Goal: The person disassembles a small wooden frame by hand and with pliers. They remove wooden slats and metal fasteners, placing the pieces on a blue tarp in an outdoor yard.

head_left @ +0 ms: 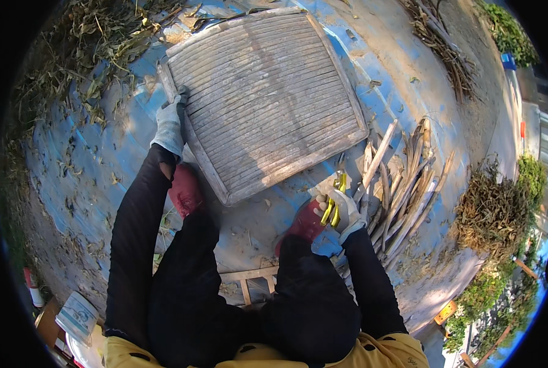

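A square wooden slatted panel lies tilted a little before me, its frame and slats grey and worn. My left hand, in a grey-white work glove, is closed on the panel's left frame edge. In my right hand, also gloved, are yellow-handled pruning shears, held below the panel's near right corner. The blades of the shears are hard to make out. Right beside that hand lies a bundle of cut sticks.
A blue tarp strewn with dirt and dry leaves covers the ground. Dry leafy stalks are heaped at far left, thin branches at far right. A dried brown bush stands right. Between my legs shows a wooden slatted piece.
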Motion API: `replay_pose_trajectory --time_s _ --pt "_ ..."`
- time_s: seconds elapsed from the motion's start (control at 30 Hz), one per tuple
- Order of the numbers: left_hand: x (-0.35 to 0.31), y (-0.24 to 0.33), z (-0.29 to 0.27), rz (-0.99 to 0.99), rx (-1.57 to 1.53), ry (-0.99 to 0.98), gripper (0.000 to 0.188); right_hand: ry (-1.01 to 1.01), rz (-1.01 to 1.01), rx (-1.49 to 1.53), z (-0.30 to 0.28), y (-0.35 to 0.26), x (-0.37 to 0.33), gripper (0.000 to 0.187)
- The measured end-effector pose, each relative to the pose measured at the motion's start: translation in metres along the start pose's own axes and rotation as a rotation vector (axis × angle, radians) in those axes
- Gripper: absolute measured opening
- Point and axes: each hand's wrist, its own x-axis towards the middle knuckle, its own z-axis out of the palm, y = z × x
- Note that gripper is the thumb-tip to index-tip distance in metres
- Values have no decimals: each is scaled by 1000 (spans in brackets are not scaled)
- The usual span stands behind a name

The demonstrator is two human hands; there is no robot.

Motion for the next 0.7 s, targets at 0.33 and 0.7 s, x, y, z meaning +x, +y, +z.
replay_pose_trajectory --time_s 0.33,0.7 --pt "-30 16 8 103 -130 -44 60 202 -332 -2041 4 -70 -54 61" --pt "-19 -16 -11 293 -378 -128 25 -25 -345 -2533 66 -128 -44 38"
